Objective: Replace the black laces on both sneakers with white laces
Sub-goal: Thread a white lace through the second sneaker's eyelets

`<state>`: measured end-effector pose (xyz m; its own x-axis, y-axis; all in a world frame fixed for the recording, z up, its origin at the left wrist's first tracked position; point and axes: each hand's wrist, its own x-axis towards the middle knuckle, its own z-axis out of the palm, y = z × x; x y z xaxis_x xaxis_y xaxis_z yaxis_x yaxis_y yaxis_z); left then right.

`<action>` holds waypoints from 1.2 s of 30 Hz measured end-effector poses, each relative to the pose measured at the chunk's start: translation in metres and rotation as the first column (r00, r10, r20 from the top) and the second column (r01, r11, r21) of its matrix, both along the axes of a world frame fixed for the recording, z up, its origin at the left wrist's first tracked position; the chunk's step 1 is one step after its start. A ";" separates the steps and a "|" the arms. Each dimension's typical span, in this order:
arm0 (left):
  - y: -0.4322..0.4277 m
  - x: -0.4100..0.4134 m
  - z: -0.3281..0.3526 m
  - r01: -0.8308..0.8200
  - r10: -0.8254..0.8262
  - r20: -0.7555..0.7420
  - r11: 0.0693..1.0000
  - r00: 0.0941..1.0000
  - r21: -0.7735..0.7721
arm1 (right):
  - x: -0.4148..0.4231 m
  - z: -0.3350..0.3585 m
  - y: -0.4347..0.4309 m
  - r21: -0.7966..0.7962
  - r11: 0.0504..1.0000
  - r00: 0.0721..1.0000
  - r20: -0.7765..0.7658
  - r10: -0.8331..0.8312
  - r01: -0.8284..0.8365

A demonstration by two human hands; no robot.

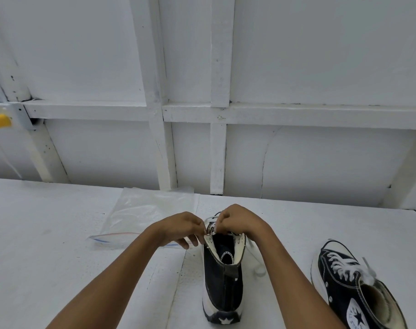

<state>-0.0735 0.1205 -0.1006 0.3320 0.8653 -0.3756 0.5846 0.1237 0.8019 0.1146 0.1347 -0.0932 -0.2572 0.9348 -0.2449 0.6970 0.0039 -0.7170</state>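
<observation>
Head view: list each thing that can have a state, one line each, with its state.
Middle sneaker: upright, lace partly threaded, top eyelets empty.
Right sneaker: laced in white, untouched.
Lace: white, pinched by both hands, loose end trailing right.
Left hand: pinches lace.
Right hand: pinches lace.
Bag: flat on table; sealed or not, cannot tell.

high-top sneaker: black canvas cloth, showing matt | eyelets: metal, glinting | white lace: woven cloth, looking matt | second sneaker: matt black canvas, smooth white rubber sole | zip bag: clear plastic, shining glossy, creasing | table: white, appearing matt, grainy | wall: painted wood, showing matt
</observation>
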 end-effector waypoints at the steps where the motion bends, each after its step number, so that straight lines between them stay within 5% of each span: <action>1: 0.000 -0.004 0.002 -0.031 0.031 0.016 0.999 0.999 0.026 | 0.002 0.002 -0.001 0.009 1.000 1.000 -0.023 0.004 -0.004; 5: 0.004 -0.023 0.013 -0.282 0.262 0.359 0.959 0.896 0.005 | 0.012 0.010 -0.001 0.065 0.998 0.992 -0.123 -0.010 0.019; 7: 0.005 -0.028 0.020 -0.352 0.374 0.660 0.920 0.651 -0.174 | 0.018 0.011 0.002 0.087 0.995 0.986 -0.162 -0.035 0.050; 9: 0.005 -0.027 0.023 -0.358 0.449 0.767 0.883 0.459 -0.303 | 0.023 0.012 0.004 0.087 0.996 0.981 -0.196 -0.019 0.036; 11: 0.004 -0.022 0.016 -0.404 0.461 0.631 0.881 0.623 -0.245 | 0.026 0.014 0.005 0.086 0.996 0.982 -0.187 0.031 -0.015; 13: 0.001 -0.018 0.004 -0.333 0.330 0.249 0.942 0.910 -0.032 | 0.025 0.013 0.005 0.122 0.992 0.989 -0.140 0.047 -0.030; 15: -0.003 -0.016 -0.007 -0.071 0.076 -0.076 0.996 0.994 0.060 | 0.024 0.011 0.004 0.192 0.981 0.997 -0.083 -0.004 0.020; 16: -0.006 -0.015 -0.009 0.023 -0.016 -0.103 0.998 0.995 0.064 | 0.023 0.009 0.004 0.233 0.971 0.998 -0.052 -0.041 0.052; 18: -0.009 -0.015 -0.003 0.031 -0.032 0.009 0.996 0.999 0.080 | 0.024 0.008 0.003 0.331 0.938 0.991 0.047 -0.123 0.101; 21: -0.007 -0.018 0.009 -0.238 0.187 0.293 0.960 0.938 0.148 | 0.030 0.007 0.003 0.497 0.850 0.965 0.090 -0.247 0.172; 24: -0.003 -0.022 0.017 -0.426 0.376 0.726 0.896 0.576 -0.126 | 0.035 0.006 0.002 0.491 0.829 0.961 -0.078 -0.266 0.269; 25: -0.002 -0.022 0.019 -0.411 0.404 0.786 0.887 0.469 -0.210 | 0.036 0.006 0.001 0.464 0.840 0.959 -0.109 -0.260 0.280; 26: -0.003 -0.022 0.021 -0.410 0.427 0.780 0.880 0.458 -0.241 | 0.036 0.006 0.000 0.444 0.850 0.959 -0.117 -0.257 0.282; 28: -0.003 -0.023 0.016 -0.427 0.407 0.596 0.897 0.692 -0.117 | 0.036 0.007 -0.001 0.414 0.863 0.957 -0.141 -0.253 0.289; 30: -0.004 -0.023 0.007 -0.311 0.293 0.246 0.950 0.924 0.038 | 0.036 0.008 -0.003 0.375 0.879 0.953 -0.177 -0.244 0.295; 33: -0.013 -0.022 -0.002 0.022 -0.018 -0.065 0.998 0.998 0.053 | 0.034 0.008 -0.005 0.324 0.908 0.958 -0.196 -0.211 0.266; 36: -0.018 -0.019 0.006 -0.029 0.011 0.121 0.988 0.993 0.150 | 0.031 0.006 -0.008 0.286 0.924 0.962 -0.177 -0.210 0.254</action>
